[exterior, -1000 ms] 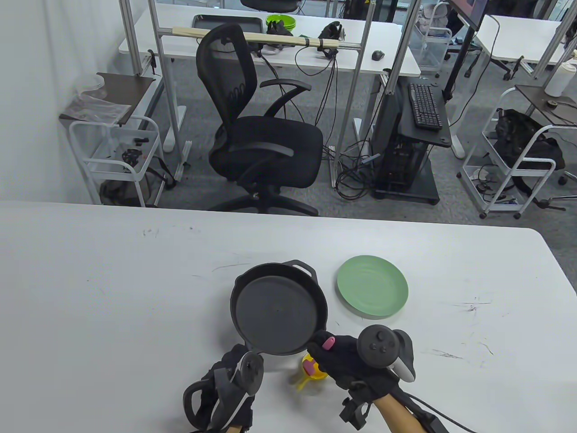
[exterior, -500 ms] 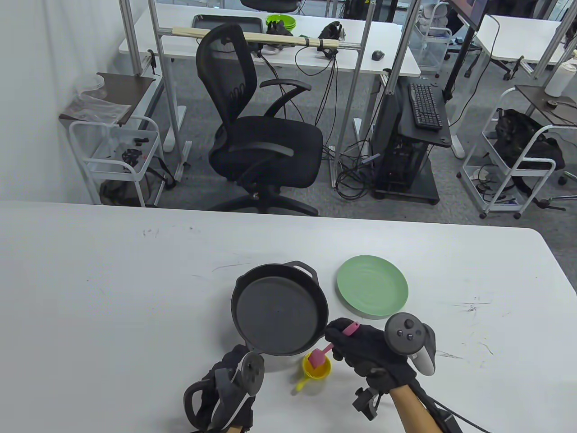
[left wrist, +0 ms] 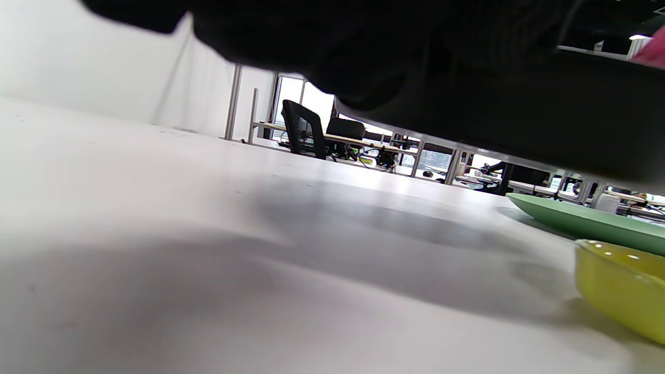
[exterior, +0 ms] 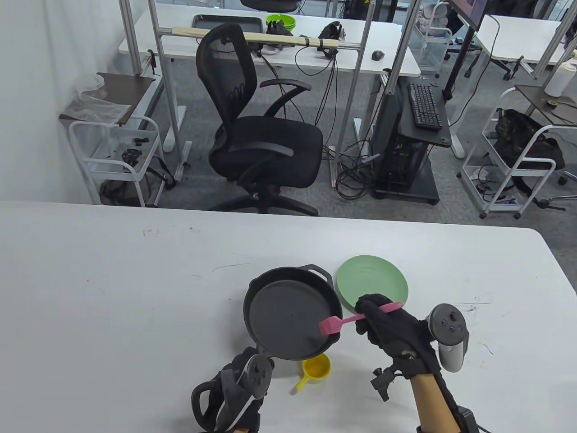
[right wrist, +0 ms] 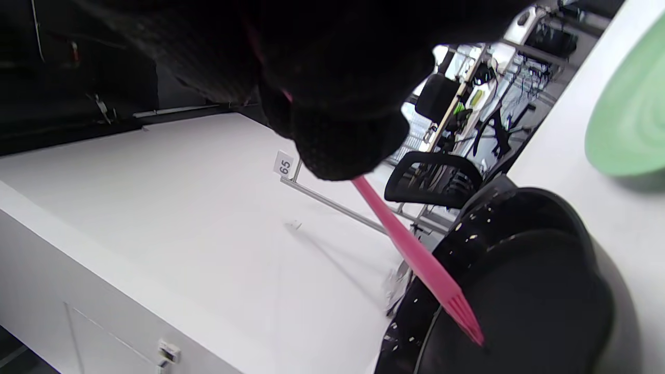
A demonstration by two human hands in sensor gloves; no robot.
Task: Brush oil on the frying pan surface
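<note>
A black cast-iron frying pan (exterior: 288,315) is held a little above the white table; its dark underside (left wrist: 493,114) fills the top of the left wrist view, with a shadow on the table below. My left hand (exterior: 239,374) grips the pan's handle, which the hand hides. My right hand (exterior: 376,320) pinches the handle of a pink silicone brush (exterior: 349,320). The bristle head reaches over the pan's right side, and the brush (right wrist: 415,259) touches or nearly touches the pan (right wrist: 519,291) in the right wrist view. A small yellow cup (exterior: 316,369) stands just below the pan.
A green plate (exterior: 374,286) lies right of the pan, close to its rim and behind my right hand. The yellow cup (left wrist: 618,285) and green plate (left wrist: 582,221) sit under the raised pan's right side. The table's far edge (exterior: 270,214) faces an office chair.
My right hand lifted the brush out of the yellow cup and swung it up and right, over the pan. The pan shifted right and rose with my left hand.
</note>
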